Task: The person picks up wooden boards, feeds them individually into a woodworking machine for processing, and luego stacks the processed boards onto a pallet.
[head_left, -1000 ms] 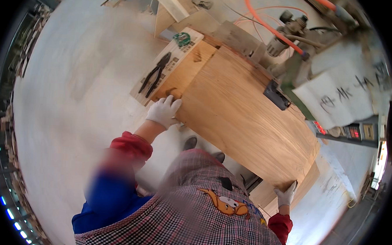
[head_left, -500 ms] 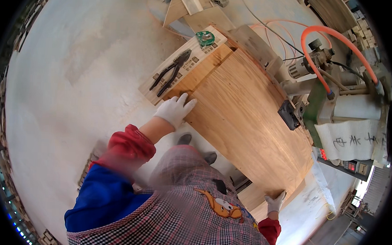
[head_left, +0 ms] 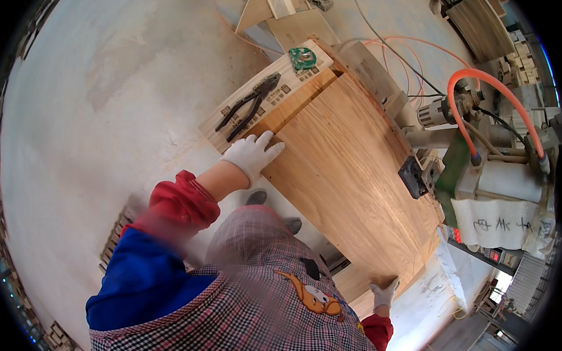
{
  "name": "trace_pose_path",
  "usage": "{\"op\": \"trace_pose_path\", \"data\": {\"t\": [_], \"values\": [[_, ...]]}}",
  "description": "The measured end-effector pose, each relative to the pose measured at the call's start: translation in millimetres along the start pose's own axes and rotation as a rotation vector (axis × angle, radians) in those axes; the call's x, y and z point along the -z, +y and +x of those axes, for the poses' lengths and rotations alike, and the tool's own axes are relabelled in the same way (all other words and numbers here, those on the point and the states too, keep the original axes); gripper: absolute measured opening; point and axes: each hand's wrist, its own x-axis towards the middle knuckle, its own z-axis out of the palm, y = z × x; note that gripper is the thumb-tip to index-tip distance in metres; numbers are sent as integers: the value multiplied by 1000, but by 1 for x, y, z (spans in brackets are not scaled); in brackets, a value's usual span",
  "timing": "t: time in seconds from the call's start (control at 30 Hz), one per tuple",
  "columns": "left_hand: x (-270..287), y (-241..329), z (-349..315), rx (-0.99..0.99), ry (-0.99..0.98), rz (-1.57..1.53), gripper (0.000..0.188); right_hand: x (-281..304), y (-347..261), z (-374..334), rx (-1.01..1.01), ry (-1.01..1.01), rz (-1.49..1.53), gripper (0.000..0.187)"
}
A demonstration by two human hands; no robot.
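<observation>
A wide wooden panel (head_left: 350, 178) with a pale brown grain slants across the middle, from far left to near right. My left hand (head_left: 252, 155), in a white glove, lies on its left near corner with the fingers spread. At the near right end, my right hand (head_left: 383, 295), also gloved, rests against the panel's near edge, thumb and fingers apart. Just beyond my left hand, black-handled pliers (head_left: 249, 105) lie on a light strip of wood (head_left: 285, 69) with printed marks. A green tape measure (head_left: 303, 58) sits on the strip's far end.
A machine with an orange hose (head_left: 486, 74) and a metal cylinder stands along the panel's right side. A black block (head_left: 412, 177) sits at the panel's right edge. Loose boards (head_left: 303, 29) lie at the back. My shoes (head_left: 256, 197) show on the floor below the panel.
The view has shifted slightly, so the machine appears farther right. My right hand appears a little farther left and lower, still at the panel's edge. My left hand stays on its corner.
</observation>
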Motion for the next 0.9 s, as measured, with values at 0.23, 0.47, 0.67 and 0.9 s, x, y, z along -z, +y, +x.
{"op": "trace_pose_path", "data": {"t": [0.23, 0.47, 0.67, 0.9], "values": [[2, -4, 2, 21, -42, -39, 76, -1, -8, -2, -18, -1, 26, 116], [6, -5, 4, 10, -69, -20, 76, -7, 26, 8, -25, -62, 238, 118], [9, -9, 2, -5, -60, -26, 75, -6, 4, 3, -27, -46, 204, 116], [9, -11, 4, -12, -73, -55, 75, -4, 11, 4, -22, -62, 226, 118]]}}
